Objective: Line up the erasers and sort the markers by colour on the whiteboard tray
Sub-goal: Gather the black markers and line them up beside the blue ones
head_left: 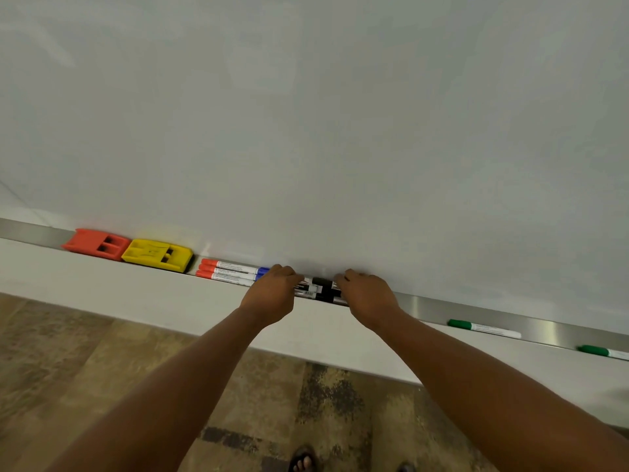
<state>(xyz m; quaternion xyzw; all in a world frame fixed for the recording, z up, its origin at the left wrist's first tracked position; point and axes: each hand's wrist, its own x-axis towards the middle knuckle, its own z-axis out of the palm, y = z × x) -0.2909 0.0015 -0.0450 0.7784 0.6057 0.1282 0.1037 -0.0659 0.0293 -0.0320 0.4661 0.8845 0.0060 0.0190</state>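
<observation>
A red eraser [97,243] and a yellow eraser [157,254] sit side by side at the left of the metal tray [476,313]. Right of them lie three red-capped markers [226,271] stacked together, then blue-capped marker tips [262,271] half hidden by my left hand [272,292]. Black-capped markers [321,289] lie bunched between my two hands. My left hand rests on their left ends and my right hand [369,294] on their right ends, fingers curled over them. Two green markers [483,328] [604,351] lie apart farther right on the tray.
The whiteboard [306,131] fills the upper view. Below the tray runs a white ledge [102,291]. The patterned floor [255,403] and a sandalled foot [303,463] show beneath my arms.
</observation>
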